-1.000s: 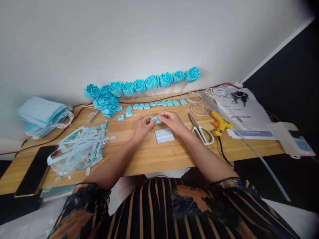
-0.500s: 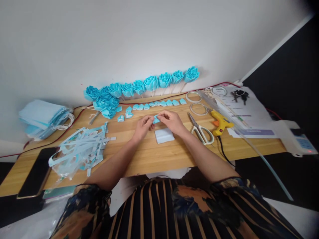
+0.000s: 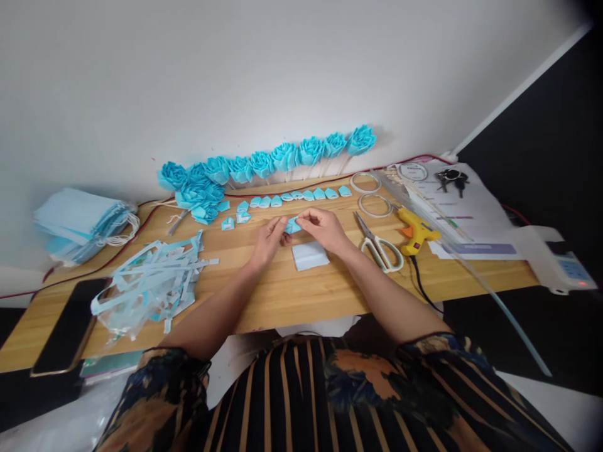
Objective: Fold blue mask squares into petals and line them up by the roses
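Observation:
Between my fingertips is a small folded blue petal piece (image 3: 293,225), held just above the table. My left hand (image 3: 269,240) pinches its left end, and my right hand (image 3: 324,229) pinches the right end. Below them a pale blue fabric rectangle (image 3: 310,256) lies flat on the wood. Beyond my hands runs a row of small folded petals (image 3: 308,195), with a few more petals (image 3: 228,223) off to the left. Behind these, blue fabric roses (image 3: 285,157) on thin stems lean on the wall.
Left on the table (image 3: 221,295) are stacked face masks (image 3: 82,220), cut strips (image 3: 151,282) and a phone (image 3: 68,326). To the right are scissors (image 3: 379,245), a yellow glue gun (image 3: 417,232), tape rings (image 3: 375,205), keys (image 3: 453,180), papers (image 3: 471,216) and a white power strip (image 3: 553,260).
More of the petal piece's blue face shows between my fingers, and my left fingers have moved slightly left. Everything else stays in place.

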`<state>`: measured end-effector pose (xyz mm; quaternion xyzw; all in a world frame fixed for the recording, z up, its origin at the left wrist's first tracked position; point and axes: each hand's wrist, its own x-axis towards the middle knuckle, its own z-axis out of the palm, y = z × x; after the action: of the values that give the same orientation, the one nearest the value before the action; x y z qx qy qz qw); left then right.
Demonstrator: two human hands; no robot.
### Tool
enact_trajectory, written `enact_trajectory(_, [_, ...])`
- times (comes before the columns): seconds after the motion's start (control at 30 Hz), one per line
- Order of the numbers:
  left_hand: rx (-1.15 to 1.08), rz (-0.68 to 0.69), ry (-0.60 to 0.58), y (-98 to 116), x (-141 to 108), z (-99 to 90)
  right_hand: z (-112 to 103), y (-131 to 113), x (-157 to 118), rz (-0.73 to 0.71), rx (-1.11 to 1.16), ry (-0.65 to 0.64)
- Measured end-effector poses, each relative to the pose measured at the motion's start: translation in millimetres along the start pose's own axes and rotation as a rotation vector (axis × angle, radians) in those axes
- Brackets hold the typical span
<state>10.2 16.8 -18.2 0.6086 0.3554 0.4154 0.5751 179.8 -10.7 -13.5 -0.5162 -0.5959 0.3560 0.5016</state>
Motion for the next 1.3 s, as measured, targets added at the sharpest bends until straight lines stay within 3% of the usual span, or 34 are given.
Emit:
enact_trajectory(0.63, [0.005, -0.054, -0.006, -2, 2, 0.0, 1, 1, 0, 0.003, -0.013, -0.009])
enact_trajectory(0.9, [0.027, -0.025, 0.005, -2, 3, 0.5, -3, -10, 0, 0.023, 0.063, -0.047])
enact_trajectory(1.0, [0.037, -0.002, 0.006, -4, 2, 0.0, -1, -8, -1, 0.017, -0.022, -0.056])
enact_trajectory(1.2, [0.132, -0.006, -0.019, -5, 3, -1.4, -2, -2, 2, -0.03, -0.123, -0.001])
enact_trajectory(1.3, [0.156, -0.005, 0.002, -2, 2, -0.3, -9, 1, 5, -0.041, -0.112, 0.111])
